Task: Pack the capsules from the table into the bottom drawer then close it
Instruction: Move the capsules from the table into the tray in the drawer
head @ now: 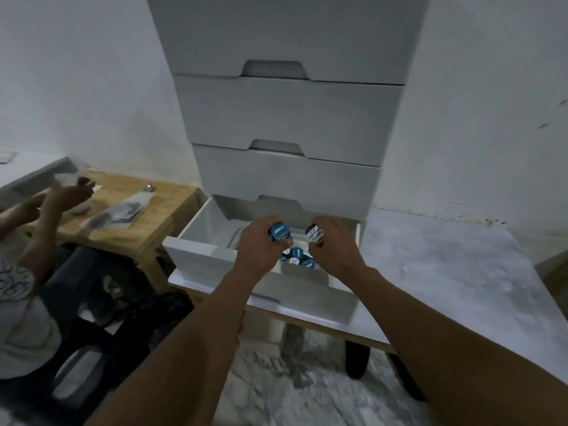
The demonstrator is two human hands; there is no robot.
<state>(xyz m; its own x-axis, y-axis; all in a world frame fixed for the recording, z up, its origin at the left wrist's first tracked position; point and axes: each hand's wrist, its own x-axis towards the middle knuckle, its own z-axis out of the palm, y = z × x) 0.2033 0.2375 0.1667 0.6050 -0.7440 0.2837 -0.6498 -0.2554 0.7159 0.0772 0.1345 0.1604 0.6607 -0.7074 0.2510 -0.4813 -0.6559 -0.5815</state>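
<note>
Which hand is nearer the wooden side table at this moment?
Left. The left hand hovers over the open bottom drawer toward the side of the wooden side table; the right hand is over the drawer's far side.

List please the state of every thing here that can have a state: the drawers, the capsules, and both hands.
Bottom drawer: pulled open, capsules inside.
Upper drawers: all closed.
Capsules in drawer: lying in a loose pile at the right side.
Left hand: closed grip on a blue capsule, above the drawer.
Right hand: closed grip on a white-labelled capsule, above the drawer.
</note>
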